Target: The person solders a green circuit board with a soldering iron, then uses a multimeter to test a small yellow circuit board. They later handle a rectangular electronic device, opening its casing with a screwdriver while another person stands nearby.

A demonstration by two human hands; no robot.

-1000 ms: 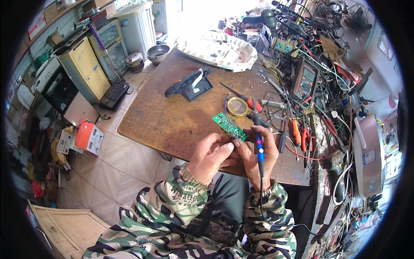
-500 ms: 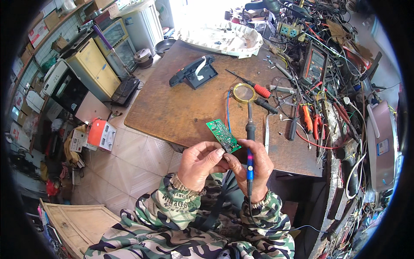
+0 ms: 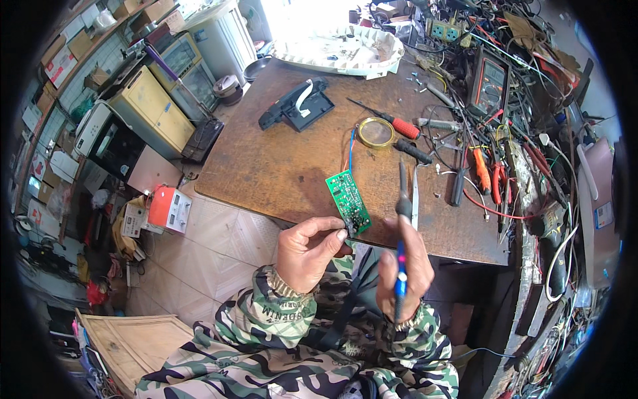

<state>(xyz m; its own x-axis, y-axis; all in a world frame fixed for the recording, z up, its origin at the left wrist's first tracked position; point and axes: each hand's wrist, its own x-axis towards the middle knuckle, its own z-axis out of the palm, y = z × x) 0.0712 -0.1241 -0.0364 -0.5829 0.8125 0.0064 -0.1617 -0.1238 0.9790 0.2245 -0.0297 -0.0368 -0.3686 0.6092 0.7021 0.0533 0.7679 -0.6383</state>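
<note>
My left hand [image 3: 311, 251] pinches the lower corner of a green circuit board [image 3: 348, 201] between thumb and fingers, over the near edge of the wooden table. Small parts and solder joints cover the board, and red and blue wires run from its upper end toward a round magnifying glass [image 3: 376, 133]. Off to the board's right, my right hand [image 3: 407, 269] grips a blue-handled soldering iron [image 3: 401, 266]. The iron's tip points up and away from me, apart from the board. Motion blurs the right fingers a little.
A black plastic housing [image 3: 299, 106] with a white ribbon cable lies farther back on the table [image 3: 266, 166]. Rightward are a red-handled screwdriver [image 3: 402, 126], tweezers [image 3: 415, 199], pliers [image 3: 497, 179], a multimeter [image 3: 490, 83] and tangled cables. A white plastic shell [image 3: 339, 53] stands at the far edge.
My right hand and the soldering iron have moved right, away from the board. My left hand still holds the board, which now stands more upright in view.
</note>
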